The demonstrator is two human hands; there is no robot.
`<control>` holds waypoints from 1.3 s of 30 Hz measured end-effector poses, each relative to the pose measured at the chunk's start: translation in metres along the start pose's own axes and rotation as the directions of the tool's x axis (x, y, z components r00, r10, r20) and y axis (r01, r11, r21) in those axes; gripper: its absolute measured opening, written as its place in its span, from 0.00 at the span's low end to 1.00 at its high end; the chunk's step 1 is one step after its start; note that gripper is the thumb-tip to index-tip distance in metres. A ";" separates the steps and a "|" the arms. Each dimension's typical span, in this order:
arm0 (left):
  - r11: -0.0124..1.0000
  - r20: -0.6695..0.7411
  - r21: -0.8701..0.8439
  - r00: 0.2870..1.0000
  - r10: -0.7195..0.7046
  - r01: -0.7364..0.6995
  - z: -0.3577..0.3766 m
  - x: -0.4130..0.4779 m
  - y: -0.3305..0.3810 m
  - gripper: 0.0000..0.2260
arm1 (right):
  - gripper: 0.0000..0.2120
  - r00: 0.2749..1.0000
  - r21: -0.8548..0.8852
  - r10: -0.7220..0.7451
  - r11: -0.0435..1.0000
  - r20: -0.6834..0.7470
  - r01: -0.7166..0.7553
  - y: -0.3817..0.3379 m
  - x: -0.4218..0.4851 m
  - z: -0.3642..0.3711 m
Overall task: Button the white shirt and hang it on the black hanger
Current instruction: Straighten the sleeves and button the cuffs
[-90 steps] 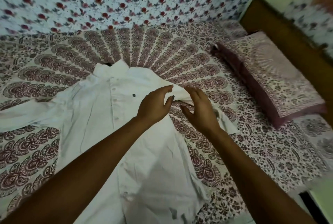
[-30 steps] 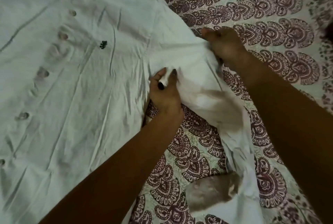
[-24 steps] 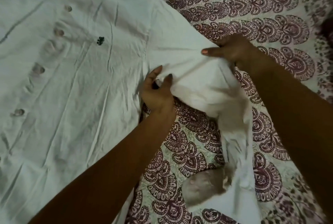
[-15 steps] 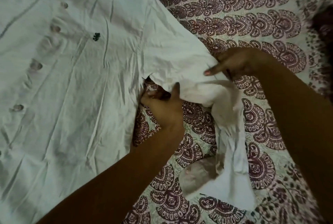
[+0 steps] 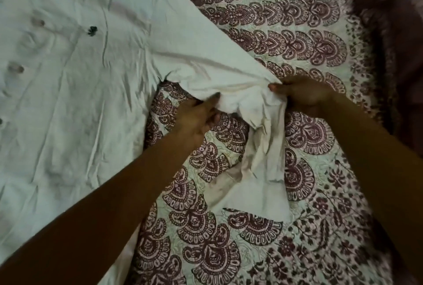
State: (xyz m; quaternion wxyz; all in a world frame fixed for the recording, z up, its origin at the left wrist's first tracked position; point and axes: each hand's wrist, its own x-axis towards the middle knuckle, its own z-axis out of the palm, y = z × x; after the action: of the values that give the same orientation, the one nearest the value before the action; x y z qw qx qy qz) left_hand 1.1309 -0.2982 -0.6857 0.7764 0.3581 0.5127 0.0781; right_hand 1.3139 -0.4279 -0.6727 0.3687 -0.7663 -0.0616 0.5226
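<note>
The shirt [image 5: 68, 106] was spread front-up on the patterned sheet [image 5: 297, 32], with its buttons [image 5: 16, 69] seen in a row near the left edge. Its sleeve [image 5: 217, 64] was stretched out to the right and bunched midway, the cuff end [image 5: 254, 193] left crumpled on the sheet nearer the camera. The bunched cloth was pinched by the right hand [image 5: 304, 95] at its upper edge and gripped by the left hand [image 5: 196, 119] at its lower edge. A dark pillow [image 5: 400, 60] was seen at far right.
</note>
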 end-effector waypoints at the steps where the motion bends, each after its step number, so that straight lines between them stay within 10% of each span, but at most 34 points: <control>1: 0.999 -0.022 0.047 1.000 -0.012 0.013 0.002 0.000 -0.003 0.09 | 0.03 0.996 0.058 -0.047 0.997 -0.079 0.052 0.005 -0.001 -0.002; 6: 0.998 -0.226 0.007 0.972 0.065 -0.065 0.018 -0.001 -0.015 0.09 | 0.12 0.858 0.010 -0.250 0.959 -0.449 0.284 0.009 0.002 -0.003; 11: 0.992 0.084 0.082 0.991 -0.100 0.093 0.033 -0.014 -0.037 0.09 | 0.25 0.968 -0.164 -0.069 0.986 -0.243 0.029 0.027 -0.016 -0.005; 14: 1.000 0.009 -0.005 1.000 -0.023 0.023 0.034 -0.015 -0.041 0.07 | 0.16 0.975 -0.317 -0.067 0.949 -0.212 -0.004 0.052 -0.034 -0.010; 20: 0.992 -0.175 0.030 0.977 0.123 -0.120 0.040 -0.020 -0.047 0.08 | 0.08 0.924 0.179 -0.053 0.975 -0.379 0.129 0.085 -0.050 -0.014; 27: 0.988 0.130 0.140 0.988 -0.080 0.062 0.037 -0.035 -0.058 0.05 | 0.13 0.983 -0.137 0.154 0.976 -0.098 -0.167 0.095 -0.085 -0.014; 33: 0.949 -0.122 0.260 0.969 0.213 -0.176 0.026 -0.032 -0.065 0.06 | 0.08 0.958 0.330 0.159 0.941 -0.237 -0.075 0.127 -0.099 -0.027; 36: 0.732 -0.112 0.555 0.837 0.536 -0.395 0.016 -0.043 -0.080 0.09 | 0.04 0.902 0.188 0.082 0.982 -0.423 -0.001 0.141 -0.099 -0.023; 39: -0.013 0.400 0.788 0.496 0.771 -0.615 -0.003 -0.055 -0.095 0.20 | 0.13 0.925 0.094 0.059 0.995 -0.375 -0.025 0.149 -0.111 -0.022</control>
State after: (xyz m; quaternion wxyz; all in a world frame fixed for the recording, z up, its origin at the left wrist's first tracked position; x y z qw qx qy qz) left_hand 1.0791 -0.3935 -0.7061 0.2817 0.8946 0.2795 0.2054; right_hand 1.2400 -0.5991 -0.6787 0.3954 -0.8368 0.0497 0.3754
